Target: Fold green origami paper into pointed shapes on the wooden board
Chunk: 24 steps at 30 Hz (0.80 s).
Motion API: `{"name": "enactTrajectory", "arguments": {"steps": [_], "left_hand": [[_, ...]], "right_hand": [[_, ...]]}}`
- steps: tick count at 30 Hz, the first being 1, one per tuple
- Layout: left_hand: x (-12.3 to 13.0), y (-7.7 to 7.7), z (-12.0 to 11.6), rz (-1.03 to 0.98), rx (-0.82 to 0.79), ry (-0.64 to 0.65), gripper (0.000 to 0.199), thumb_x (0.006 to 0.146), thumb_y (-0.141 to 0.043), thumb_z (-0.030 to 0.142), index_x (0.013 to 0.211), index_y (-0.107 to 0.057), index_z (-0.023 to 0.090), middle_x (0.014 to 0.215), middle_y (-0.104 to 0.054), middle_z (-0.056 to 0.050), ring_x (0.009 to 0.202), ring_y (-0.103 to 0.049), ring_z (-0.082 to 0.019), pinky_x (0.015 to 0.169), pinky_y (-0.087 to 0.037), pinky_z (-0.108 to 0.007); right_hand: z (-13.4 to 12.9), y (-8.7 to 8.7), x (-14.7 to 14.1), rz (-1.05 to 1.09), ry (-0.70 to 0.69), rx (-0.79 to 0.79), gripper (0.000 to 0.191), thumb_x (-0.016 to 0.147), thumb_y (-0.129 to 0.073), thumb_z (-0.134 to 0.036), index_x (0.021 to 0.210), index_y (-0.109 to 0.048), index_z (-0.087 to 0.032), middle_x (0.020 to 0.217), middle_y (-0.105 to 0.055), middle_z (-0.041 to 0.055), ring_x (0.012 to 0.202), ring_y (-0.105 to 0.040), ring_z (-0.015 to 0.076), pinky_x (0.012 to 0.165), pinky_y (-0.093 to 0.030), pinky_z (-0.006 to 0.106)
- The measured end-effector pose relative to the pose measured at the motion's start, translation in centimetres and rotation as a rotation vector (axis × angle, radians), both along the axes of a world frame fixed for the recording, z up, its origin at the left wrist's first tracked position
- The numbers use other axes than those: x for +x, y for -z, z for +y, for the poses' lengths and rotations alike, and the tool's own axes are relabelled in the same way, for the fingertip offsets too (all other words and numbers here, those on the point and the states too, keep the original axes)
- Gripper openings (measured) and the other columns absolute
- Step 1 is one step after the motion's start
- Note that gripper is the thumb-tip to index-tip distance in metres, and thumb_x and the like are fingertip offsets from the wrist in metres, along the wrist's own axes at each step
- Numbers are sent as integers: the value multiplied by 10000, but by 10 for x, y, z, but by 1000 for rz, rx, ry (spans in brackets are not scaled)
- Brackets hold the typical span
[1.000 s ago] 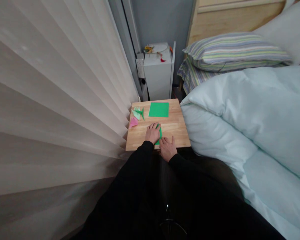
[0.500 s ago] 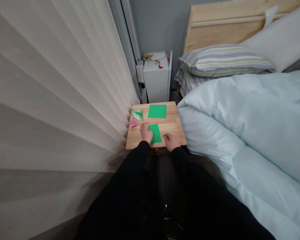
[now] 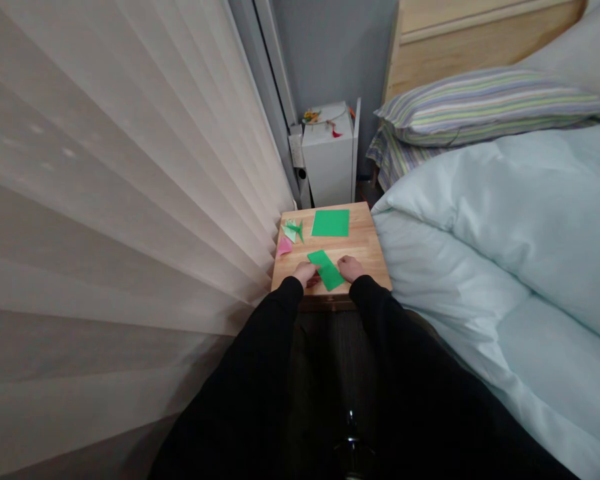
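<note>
A strip-like folded sheet of green paper (image 3: 327, 272) lies slantwise near the front of the small wooden table (image 3: 365, 241). My left hand (image 3: 307, 273) pinches its left edge, with thumb and fingers over the paper. Close by the opposite edge is my right hand (image 3: 351, 268), its fingers curled together; whether they grip the paper is too small to tell. Farther back on the tabletop lies a flat green square sheet (image 3: 331, 223). Folded green paper pieces (image 3: 293, 231) and a pink folded paper (image 3: 285, 247) rest at the left side.
Pleated curtains (image 3: 180, 167) hang along the table's left side. A bed with a pale blue quilt (image 3: 460, 220) and a striped pillow (image 3: 490, 107) borders the right. Behind the table stands a white cabinet (image 3: 329, 167) with small colourful items on top.
The green paper has turned from nearly upright to a slant. My left hand has moved from on top of it to its left edge, and my right hand has come closer. The view has shifted left.
</note>
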<state>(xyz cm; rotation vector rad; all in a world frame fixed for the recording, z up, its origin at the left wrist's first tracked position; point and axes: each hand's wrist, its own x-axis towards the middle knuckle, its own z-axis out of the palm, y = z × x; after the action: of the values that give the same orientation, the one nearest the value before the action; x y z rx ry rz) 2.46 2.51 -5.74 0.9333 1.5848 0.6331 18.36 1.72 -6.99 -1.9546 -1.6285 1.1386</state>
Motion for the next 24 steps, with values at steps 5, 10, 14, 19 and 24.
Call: {"name": "enactTrajectory", "arguments": {"steps": [5,10,14,19,24], "left_hand": [[11,-12,1,-58,-12,-27,290,952,-680,339,1162,-678,139,1173,-698,-122,1041,-689,-241,870,-595,-399],[22,-18,-5,-252,123,-76,104,872,-636,282,828,-628,188,835,-709,-52,832,-703,-172,627,-519,-226],[21,-22,-14,-362,199,-67,124,822,-647,294,779,-570,206,743,-659,-5,702,-667,-152,593,-506,-231],[6,-32,-23,-379,324,-56,150,775,-753,265,814,-628,191,668,-629,37,603,-598,-107,594,-478,-211],[-8,-38,-32,-388,404,44,437,701,-860,517,881,-688,159,682,-713,-2,592,-655,-162,625,-540,-288]], "right_hand": [[-1,-9,1,126,-9,19,274,1013,-621,-333,1215,-679,-156,1229,-704,110,1068,-697,232,933,-587,423],[-7,-21,8,285,5,149,151,949,-643,-265,1020,-728,-162,1067,-784,83,979,-741,203,908,-581,345],[-13,-24,11,367,117,241,333,865,-700,-267,1170,-650,-144,1160,-758,150,1061,-729,244,922,-586,378],[-19,-23,8,496,201,266,499,845,-677,-296,1284,-512,-127,916,-770,95,833,-746,219,784,-609,359],[-25,-28,7,737,149,288,436,671,-851,-413,988,-650,-191,713,-710,9,680,-667,195,676,-550,325]]}}
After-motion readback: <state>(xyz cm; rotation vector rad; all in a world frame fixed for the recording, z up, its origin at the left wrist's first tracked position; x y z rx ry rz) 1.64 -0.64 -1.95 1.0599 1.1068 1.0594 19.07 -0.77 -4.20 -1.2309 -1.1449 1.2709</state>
